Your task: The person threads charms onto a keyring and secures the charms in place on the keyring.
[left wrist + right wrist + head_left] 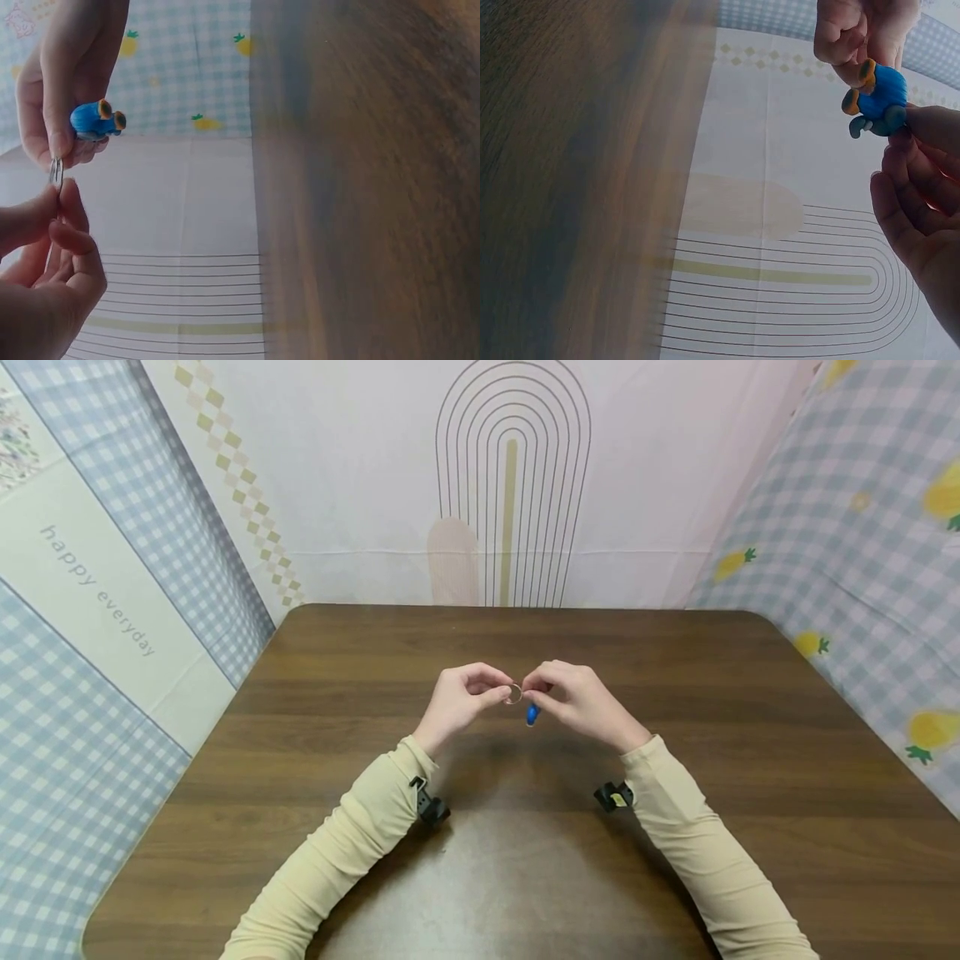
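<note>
Over the middle of the table, my left hand (461,700) pinches a thin metal split ring (513,694) between thumb and fingertips. My right hand (576,695) faces it, its thumb and fingers pinching the keychain at the ring's other side. A small blue figure (532,714) of the keychain hangs just below the right fingertips. In the right wrist view, the blue figure (885,88) has orange-rimmed dark ends and grey-blue parts. The left wrist view shows the ring (56,172) edge-on between both hands. Fingers hide the link between ring and figure.
The brown wooden table (345,643) spreads beneath both hands. Behind it hangs a white cloth (360,485) with arch lines; checked cloths (847,527) hang at the sides. A dark camera mount (431,806) sits on the left wrist, another mount (613,796) on the right.
</note>
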`<state>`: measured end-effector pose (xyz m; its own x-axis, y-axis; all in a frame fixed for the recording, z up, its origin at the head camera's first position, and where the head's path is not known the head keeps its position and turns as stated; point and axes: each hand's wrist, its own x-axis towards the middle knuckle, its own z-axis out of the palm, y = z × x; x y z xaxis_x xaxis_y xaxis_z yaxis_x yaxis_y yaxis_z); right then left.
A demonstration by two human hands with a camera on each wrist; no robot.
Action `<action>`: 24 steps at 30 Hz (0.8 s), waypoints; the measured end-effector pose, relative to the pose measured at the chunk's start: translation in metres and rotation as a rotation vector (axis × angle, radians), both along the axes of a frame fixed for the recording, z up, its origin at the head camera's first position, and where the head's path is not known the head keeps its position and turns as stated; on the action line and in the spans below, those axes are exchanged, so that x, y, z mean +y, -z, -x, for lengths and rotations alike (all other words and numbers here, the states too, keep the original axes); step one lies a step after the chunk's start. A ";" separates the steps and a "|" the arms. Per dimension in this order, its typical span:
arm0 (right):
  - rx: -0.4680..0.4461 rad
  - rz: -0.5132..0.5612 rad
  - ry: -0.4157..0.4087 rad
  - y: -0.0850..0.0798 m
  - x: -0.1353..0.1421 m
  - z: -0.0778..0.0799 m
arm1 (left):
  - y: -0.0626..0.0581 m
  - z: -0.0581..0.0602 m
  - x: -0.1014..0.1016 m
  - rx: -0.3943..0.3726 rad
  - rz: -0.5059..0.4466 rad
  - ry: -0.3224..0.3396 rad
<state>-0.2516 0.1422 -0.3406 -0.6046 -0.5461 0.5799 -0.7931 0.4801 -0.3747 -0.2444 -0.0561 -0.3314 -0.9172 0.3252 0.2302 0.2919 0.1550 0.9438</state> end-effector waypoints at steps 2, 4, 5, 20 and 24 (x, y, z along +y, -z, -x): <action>0.004 0.007 -0.002 0.000 0.000 0.000 | 0.007 0.005 0.001 0.025 -0.001 -0.028; 0.008 0.012 -0.008 0.000 0.000 0.000 | 0.013 0.009 0.001 0.062 0.013 -0.050; 0.010 0.015 -0.011 0.000 -0.001 0.000 | 0.016 0.011 0.002 0.080 0.027 -0.061; -0.003 -0.007 -0.027 0.004 0.000 0.001 | 0.023 0.014 0.002 0.239 0.209 -0.041; 0.017 0.021 -0.018 0.006 -0.003 0.002 | 0.022 0.011 0.002 0.200 0.129 -0.024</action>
